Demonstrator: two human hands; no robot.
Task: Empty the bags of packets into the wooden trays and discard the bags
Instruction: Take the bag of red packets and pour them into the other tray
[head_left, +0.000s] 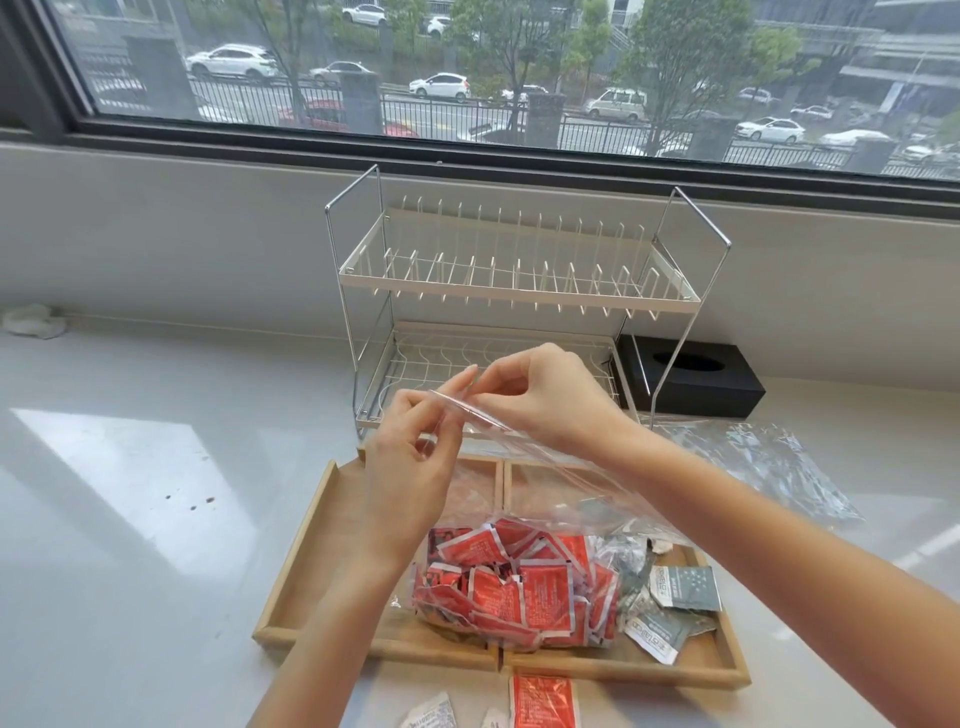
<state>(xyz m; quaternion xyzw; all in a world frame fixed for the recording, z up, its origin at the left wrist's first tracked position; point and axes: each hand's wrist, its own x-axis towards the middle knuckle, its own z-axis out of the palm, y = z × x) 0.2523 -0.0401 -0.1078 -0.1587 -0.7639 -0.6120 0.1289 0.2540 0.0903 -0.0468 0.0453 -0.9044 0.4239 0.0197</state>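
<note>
My one view comes from the head, looking forward and down, close over the tabletop (156, 519), facing the window (467, 67).

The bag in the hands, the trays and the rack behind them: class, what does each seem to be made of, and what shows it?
Bag: thin clear plastic film; red packets show through it.
Trays: pale wood, matt, possibly bamboo; faint grain and joined edges.
Rack: white-coated wire shelves on a shiny, probably steel, frame.
</note>
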